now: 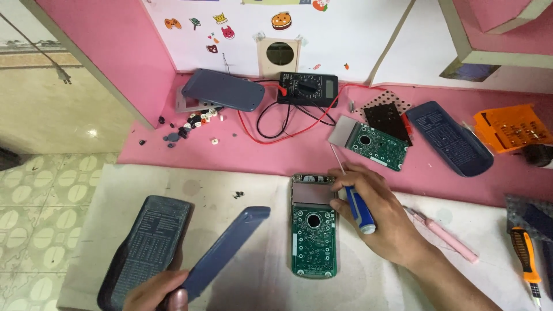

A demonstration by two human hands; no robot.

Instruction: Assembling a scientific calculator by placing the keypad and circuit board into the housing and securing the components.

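On white mat: right hand [377, 216] fingers wrapped round blue-handled screwdriver [358, 207] beside green circuit board [313, 233]; left hand [158, 291] fingers pinching blue-grey cover [227, 247].

This looks like a small home repair bench for electronics, set up in a corner of a room. A pink worktop [276, 155] runs along a pink wall [103, 46] stuck with cartoon stickers [281, 21]. At the worktop's back edge sits a black multimeter [308, 88] with red and black leads; bare green circuit boards [377, 144], loose keys [199, 120] and an orange screwdriver-bit case [510, 128] lie about. Tiled floor [34, 213] shows beyond the left edge.
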